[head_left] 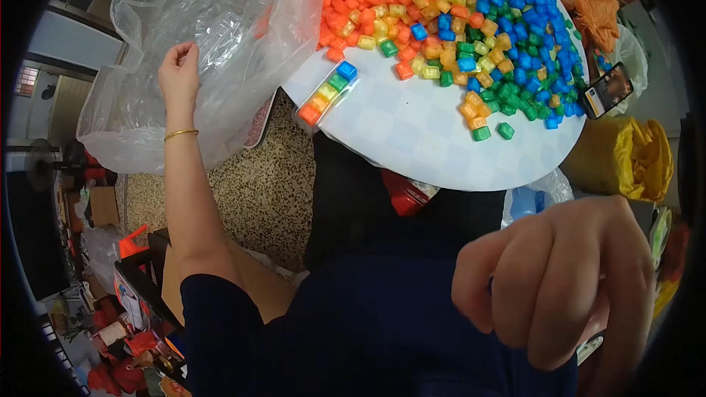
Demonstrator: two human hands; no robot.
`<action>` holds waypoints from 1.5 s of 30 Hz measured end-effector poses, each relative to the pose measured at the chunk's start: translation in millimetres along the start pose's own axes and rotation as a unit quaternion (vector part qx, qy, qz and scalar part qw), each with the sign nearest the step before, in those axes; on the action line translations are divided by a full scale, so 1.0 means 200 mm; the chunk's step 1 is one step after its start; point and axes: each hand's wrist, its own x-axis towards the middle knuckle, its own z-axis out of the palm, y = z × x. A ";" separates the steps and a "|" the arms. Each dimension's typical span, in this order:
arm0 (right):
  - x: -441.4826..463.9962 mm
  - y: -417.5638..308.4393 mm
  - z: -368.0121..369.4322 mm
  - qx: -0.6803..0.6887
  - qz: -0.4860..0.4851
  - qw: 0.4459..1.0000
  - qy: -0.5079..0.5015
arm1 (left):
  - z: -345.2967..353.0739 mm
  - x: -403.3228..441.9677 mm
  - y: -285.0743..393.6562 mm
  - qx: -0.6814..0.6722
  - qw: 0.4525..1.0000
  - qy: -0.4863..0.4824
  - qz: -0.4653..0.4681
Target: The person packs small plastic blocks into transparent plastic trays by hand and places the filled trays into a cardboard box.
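The white table [434, 143] fills the far centre and right, with the large clear plastic bag [235, 110] open at its left. The right hand [559, 279], near right, has fingers curled, and the left hand [179, 73], over the bag, has fingertips drawn narrow; contents of either cannot be told. The filled strip of cubes [328, 93] lies at the table's near-left edge, where a dragged bag could knock it off, while a careless sleeve could scatter the loose cubes [471, 51].

The head camera looks forward, down — right hand [562, 276] close.
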 end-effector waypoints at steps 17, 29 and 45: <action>-0.01 0.03 0.02 0.052 0.005 0.998 -0.040 | -0.01 -0.05 -0.05 -0.015 0.997 -0.055 -0.053; 0.00 0.00 0.05 0.087 0.012 0.996 -0.028 | 0.08 0.16 -0.41 0.289 0.911 -0.287 -0.065; -0.56 0.32 -0.21 -0.244 0.262 0.866 0.349 | -0.07 0.10 -0.42 0.346 0.924 -0.157 -0.031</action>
